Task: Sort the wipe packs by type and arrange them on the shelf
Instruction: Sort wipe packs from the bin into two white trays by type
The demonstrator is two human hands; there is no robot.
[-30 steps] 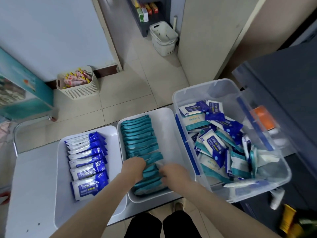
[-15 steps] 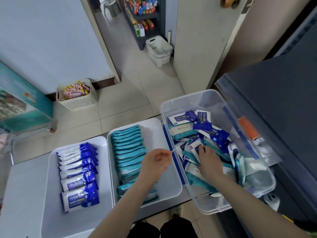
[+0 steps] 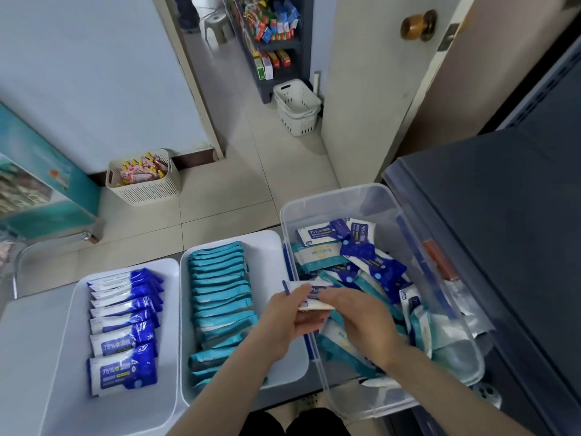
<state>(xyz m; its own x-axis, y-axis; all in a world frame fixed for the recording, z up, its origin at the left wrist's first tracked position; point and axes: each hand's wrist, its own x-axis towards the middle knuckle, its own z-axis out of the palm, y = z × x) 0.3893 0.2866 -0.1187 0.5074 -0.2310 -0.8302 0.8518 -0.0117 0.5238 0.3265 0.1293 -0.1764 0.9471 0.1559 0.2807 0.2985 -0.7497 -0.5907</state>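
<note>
A clear plastic bin (image 3: 317, 199) at the right holds a loose heap of mixed blue and teal wipe packs (image 3: 364, 259). Over its left rim, my left hand (image 3: 292, 319) and my right hand (image 3: 364, 319) together hold one white-and-blue wipe pack (image 3: 309, 294). The middle white tray (image 3: 273, 247) carries a row of teal packs (image 3: 220, 297). The left white tray (image 3: 75, 309) carries a row of blue-and-white 75% packs (image 3: 124, 322).
The trays sit on a grey-white table (image 3: 25, 341). A dark cabinet (image 3: 503, 215) stands close at the right. On the tiled floor are a beige basket of snacks (image 3: 144, 180) and stacked white baskets (image 3: 297, 105) by a door and a stocked shelf (image 3: 270, 33).
Both hands left the teal row in the middle tray. The right hand reached into the clear bin, and now both hands hold a blue-and-white pack at the bin's left rim.
</note>
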